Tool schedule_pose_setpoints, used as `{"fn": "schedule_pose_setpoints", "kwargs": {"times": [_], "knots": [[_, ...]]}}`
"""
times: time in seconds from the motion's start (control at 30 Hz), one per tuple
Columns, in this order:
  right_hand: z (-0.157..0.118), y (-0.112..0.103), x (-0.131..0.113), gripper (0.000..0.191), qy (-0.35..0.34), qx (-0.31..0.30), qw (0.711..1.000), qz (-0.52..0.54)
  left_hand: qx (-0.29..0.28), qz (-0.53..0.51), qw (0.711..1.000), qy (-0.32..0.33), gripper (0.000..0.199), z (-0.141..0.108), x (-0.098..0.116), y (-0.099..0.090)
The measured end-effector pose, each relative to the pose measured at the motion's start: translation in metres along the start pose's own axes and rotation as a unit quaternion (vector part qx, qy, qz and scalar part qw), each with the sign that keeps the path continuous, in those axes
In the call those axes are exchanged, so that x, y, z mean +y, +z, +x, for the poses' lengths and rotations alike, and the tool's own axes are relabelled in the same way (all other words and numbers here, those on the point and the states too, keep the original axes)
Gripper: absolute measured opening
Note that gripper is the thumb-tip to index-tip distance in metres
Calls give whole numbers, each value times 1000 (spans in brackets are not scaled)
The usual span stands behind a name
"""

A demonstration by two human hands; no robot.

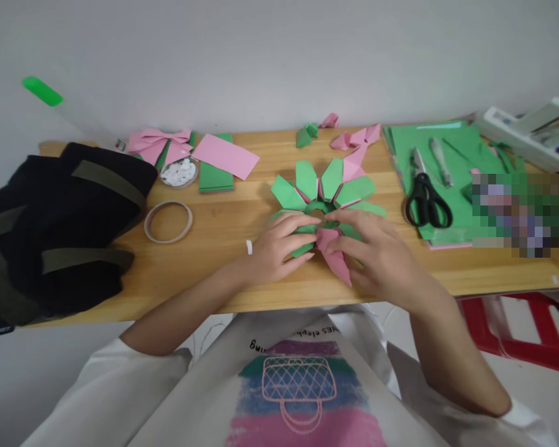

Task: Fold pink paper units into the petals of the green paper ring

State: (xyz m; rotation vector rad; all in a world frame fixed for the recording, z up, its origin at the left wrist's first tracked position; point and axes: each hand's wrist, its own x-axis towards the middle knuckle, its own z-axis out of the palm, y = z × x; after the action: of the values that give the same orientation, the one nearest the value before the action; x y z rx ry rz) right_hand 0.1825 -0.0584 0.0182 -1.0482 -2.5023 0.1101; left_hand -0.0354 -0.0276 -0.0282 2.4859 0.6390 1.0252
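Observation:
A ring of folded green paper petals (pixel 306 179) with pink edges between them, like a paper wreath, lies on the table before me. My left hand (pixel 284 247) is at its lower left, fingers around a green petal and reaching the ring's centre. A pink folded paper piece (pixel 336 256) sticks out from the ring's near side, its point toward me. My right hand (pixel 377 254) grips this piece, index finger near the central hole. The fingers hide parts of the ring's near side.
Pink folded pieces (pixel 356 139) and a green one (pixel 306 135) lie behind the wreath. Black scissors (pixel 427 205) rest on green paper (pixel 400 146) at right. At left are a tape roll (pixel 149 231), white bits in a dish (pixel 179 172), pink paper (pixel 226 155) and a dark bag (pixel 60 217).

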Motion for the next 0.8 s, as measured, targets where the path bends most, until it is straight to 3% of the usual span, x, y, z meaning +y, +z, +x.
{"fn": "schedule_pose_setpoints", "kwargs": {"times": [0.47,0.67,0.8], "knots": [[-4,-2,-4,10,-9,17,1000,6,3,24,1000,-12,12,0,1,0],[-7,6,-9,36,39,13,997,70,-8,28,1000,-5,14,-1,0,2],[-10,11,-10,40,60,23,996,66,-10,14,1000,0,18,-1,-1,2]]}}
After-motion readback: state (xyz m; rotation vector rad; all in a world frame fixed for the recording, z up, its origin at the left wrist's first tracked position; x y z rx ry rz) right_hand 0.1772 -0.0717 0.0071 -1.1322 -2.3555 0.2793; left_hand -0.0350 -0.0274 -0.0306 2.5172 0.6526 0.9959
